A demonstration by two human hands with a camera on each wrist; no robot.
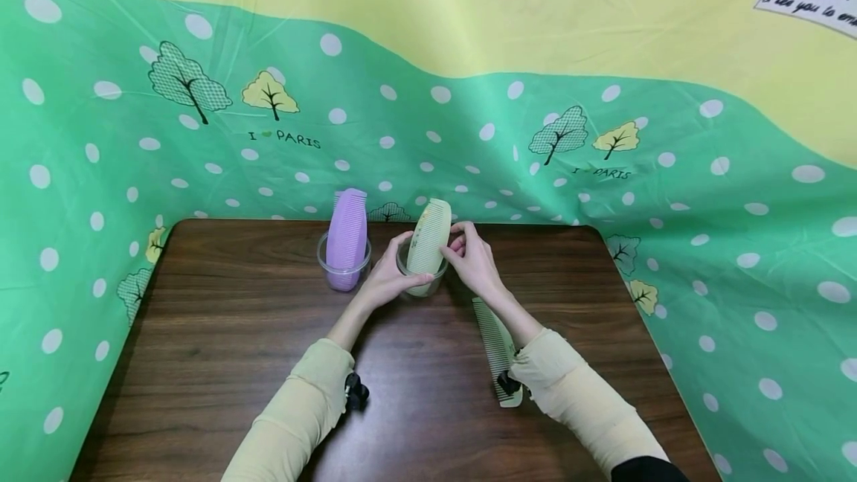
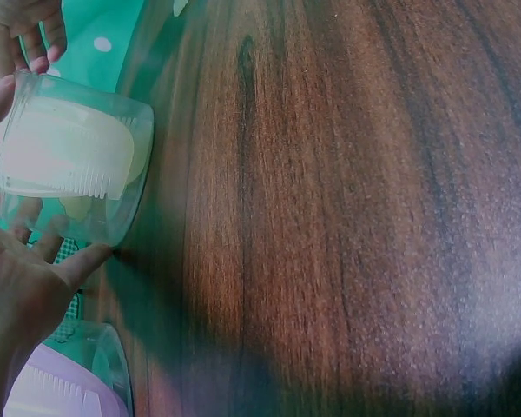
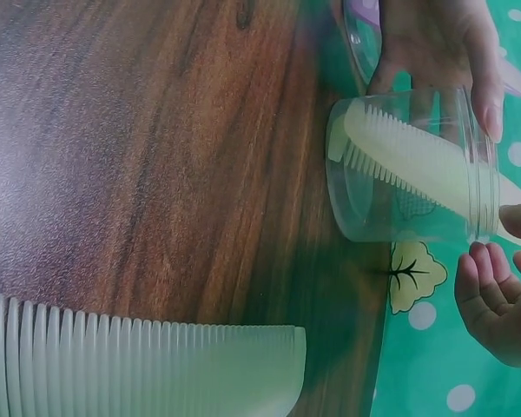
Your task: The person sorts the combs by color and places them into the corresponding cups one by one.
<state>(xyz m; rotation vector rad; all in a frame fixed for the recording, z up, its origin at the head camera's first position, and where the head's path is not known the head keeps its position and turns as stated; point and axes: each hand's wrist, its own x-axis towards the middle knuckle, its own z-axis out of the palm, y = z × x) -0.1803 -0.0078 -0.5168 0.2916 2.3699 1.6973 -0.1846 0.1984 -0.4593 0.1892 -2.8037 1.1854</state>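
A pale green comb [image 1: 430,238] leans upright in a clear round jar [image 3: 365,208], its top end standing out above the rim. My left hand [image 1: 390,274] grips this jar, thumb across the front near the rim and the other fingers around its left side. On the jar's other side is my right hand [image 1: 472,262], thumb tip right at the comb's edge by the rim, other fingers loosely bent and apart from the thumb. A second pale green comb [image 3: 156,365] lies flat on the table [image 1: 415,393], partly under my right forearm in the head view.
To the left of my left hand stands another clear jar [image 1: 323,259] with a purple comb [image 1: 348,233] upright in it. Both jars are near the table's back edge. Behind hangs a green and yellow printed cloth [image 1: 428,117], which also runs along both sides.
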